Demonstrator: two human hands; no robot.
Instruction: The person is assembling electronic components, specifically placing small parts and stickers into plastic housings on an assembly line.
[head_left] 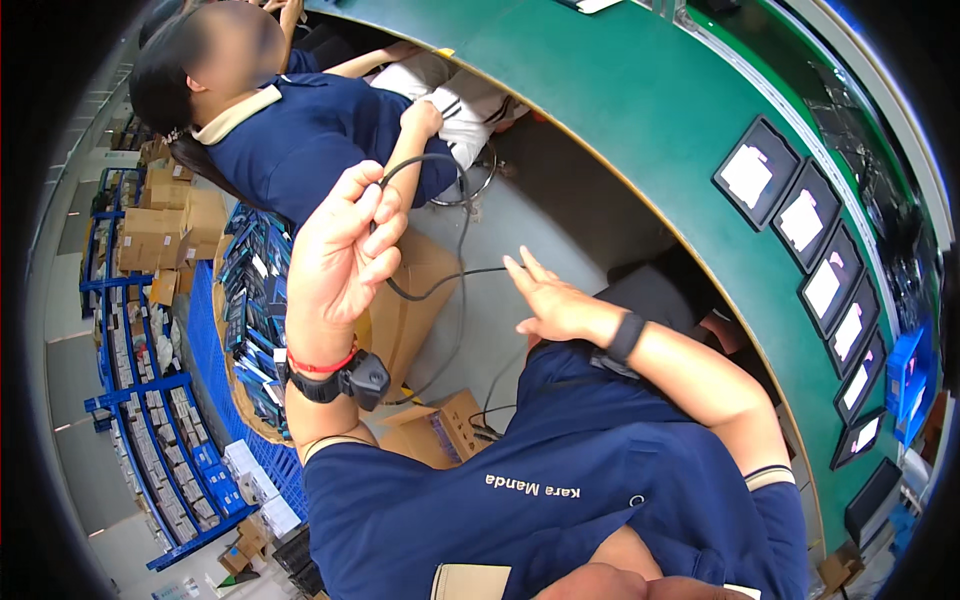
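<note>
My left hand (345, 245) is raised, its fingers closed in a pinch on a thin black cable (430, 156). From there the cable arches over to the right and hangs down toward the floor. Another stretch of it curves below my left hand and runs across to the fingertips of my right hand (560, 305). The fingers of my right hand are stretched out and apart, with the cable at their tips; whether they grip it does not show. A black band with a small dark device (366, 380) is on my left wrist, beside a red cord.
An open cardboard box (440, 430) and a taller carton stand on the floor. To the left are a basket of dark flat items (258, 300) and blue shelving (150, 440). A seated co-worker (300, 150) is close ahead. Black trays (757, 170) line the green table (640, 110).
</note>
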